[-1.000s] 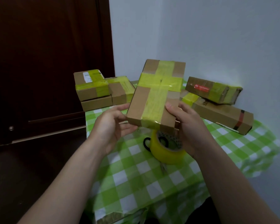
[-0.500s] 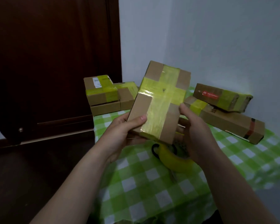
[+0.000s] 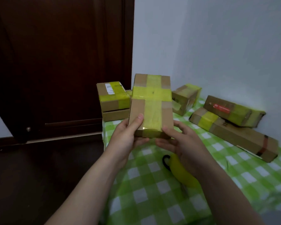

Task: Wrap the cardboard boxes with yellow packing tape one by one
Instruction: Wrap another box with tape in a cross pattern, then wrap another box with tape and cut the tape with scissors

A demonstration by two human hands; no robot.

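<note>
A flat cardboard box (image 3: 150,104) with a cross of yellow tape on its top face is held in the air above the table. My left hand (image 3: 126,138) grips its near left corner, thumb on top. My right hand (image 3: 183,143) holds the near right corner, with fingers under the box and one fingertip on the end face. The yellow tape roll (image 3: 183,176) lies on the green checked tablecloth (image 3: 152,192), partly hidden behind my right wrist.
Taped boxes stand around: a stack of two (image 3: 113,99) at the back left, a small one (image 3: 185,98) at the back, a long box (image 3: 234,133) with another taped box (image 3: 234,111) on it at the right. A dark door (image 3: 55,62) is at the left, white wall behind.
The held box has turned from tilted to nearly straight and moved a little away from me. My right hand has shifted from the box's side to its near right corner.
</note>
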